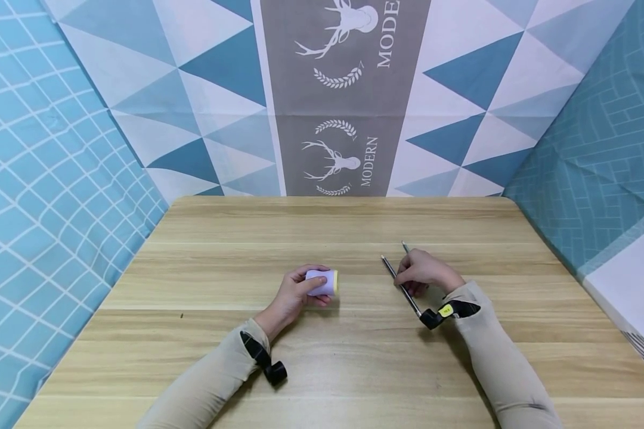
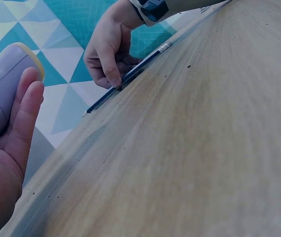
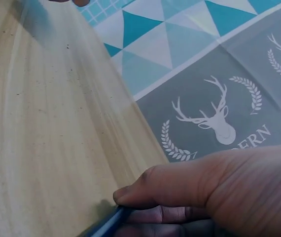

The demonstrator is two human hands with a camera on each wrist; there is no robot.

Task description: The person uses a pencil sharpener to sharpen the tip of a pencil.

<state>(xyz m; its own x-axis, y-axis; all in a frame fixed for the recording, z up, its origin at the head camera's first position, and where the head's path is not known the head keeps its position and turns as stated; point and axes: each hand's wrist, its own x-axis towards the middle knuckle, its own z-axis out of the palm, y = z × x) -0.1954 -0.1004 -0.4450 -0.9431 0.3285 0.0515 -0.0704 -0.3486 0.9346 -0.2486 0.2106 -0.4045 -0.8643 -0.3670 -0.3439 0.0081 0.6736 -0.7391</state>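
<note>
A small lavender cup-like object (image 1: 318,283) with a yellow rim lies sideways in the left hand (image 1: 295,293), thumb on one side and fingers around the other. The left wrist view shows the same lavender object (image 2: 10,81) held clear of the wooden surface. To the right, the right hand (image 1: 423,271) pinches a dark pencil (image 1: 411,302) low over the table. The tip of a second, greenish pencil (image 1: 405,245) shows just beyond that hand; its remaining length is hidden. In the right wrist view the thumb of the right hand (image 3: 180,190) presses on a dark blue shaft (image 3: 108,224).
The wooden table (image 1: 220,223) extends on all sides of the hands. Patterned cloth (image 1: 209,89) stands behind it, with blue cloths at both sides. Black wrist cameras are strapped to both sleeves; the right one (image 1: 432,318) is close to the pencil's near end.
</note>
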